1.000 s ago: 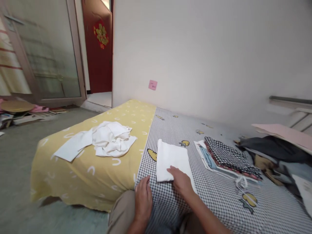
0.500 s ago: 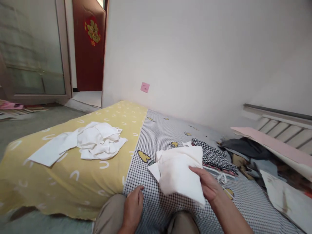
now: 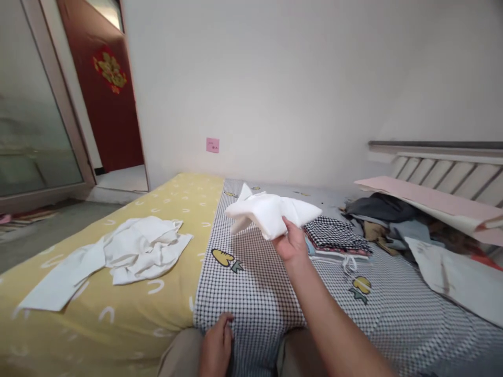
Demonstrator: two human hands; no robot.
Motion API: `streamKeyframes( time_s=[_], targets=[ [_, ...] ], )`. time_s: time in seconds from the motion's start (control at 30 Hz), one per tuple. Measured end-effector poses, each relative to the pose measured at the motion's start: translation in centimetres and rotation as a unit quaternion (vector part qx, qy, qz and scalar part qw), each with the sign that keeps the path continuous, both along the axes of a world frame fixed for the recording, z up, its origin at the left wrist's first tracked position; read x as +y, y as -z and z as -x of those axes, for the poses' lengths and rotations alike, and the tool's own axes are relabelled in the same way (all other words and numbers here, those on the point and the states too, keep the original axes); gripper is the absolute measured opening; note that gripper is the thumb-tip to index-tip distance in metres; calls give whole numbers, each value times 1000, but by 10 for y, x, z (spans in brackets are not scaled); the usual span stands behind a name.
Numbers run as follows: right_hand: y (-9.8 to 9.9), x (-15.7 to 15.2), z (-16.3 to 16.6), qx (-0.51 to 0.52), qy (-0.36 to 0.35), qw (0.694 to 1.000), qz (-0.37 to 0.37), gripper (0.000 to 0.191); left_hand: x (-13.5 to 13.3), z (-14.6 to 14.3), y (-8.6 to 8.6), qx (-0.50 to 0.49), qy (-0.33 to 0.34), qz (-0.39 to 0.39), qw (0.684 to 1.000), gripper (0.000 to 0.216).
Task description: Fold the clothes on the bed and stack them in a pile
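My right hand [image 3: 291, 240] reaches forward over the checked side of the bed, closed on the near edge of a folded white cloth [image 3: 267, 209]. The cloth is held up in the air, its corners drooping on the left. Just beyond and right of that hand lies a stack of folded clothes [image 3: 336, 235], a black-and-white checked piece on top and a white drawstring hanging from it. My left hand [image 3: 216, 343] rests by my left knee with nothing in it, its fingers loosely extended. A crumpled white garment [image 3: 143, 248] lies on the yellow sheet, one part stretched out to the left.
The bed has a yellow sheet [image 3: 168, 324] on the left and a checked sheet [image 3: 243, 293] on the right. Dark and grey clothes [image 3: 387, 209] are heaped at the right, beside a pink board [image 3: 424, 199] and a stained pale sheet [image 3: 448, 272]. A wall [image 3: 275, 94] stands behind.
My right hand has carried the folded white cloth forward, away from my lap and toward the stack's left side. My left hand stays by my knee. The view has shifted slightly right.
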State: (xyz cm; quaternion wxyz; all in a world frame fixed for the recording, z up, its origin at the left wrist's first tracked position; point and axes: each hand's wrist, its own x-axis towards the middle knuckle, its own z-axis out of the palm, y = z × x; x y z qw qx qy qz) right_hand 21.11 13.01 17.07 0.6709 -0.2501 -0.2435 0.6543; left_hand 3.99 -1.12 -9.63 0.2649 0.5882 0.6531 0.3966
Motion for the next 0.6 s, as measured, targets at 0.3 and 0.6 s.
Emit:
streamKeyframes(
  time_s=[0.3, 0.6],
  targets=[
    [214, -74, 24, -74, 80, 993, 56, 54, 3, -5, 18, 4, 91, 67, 994, 38],
    [236, -116, -19, -52, -14, 994, 90, 40, 3, -20, 7, -267, -5, 74, 961, 65]
  ],
)
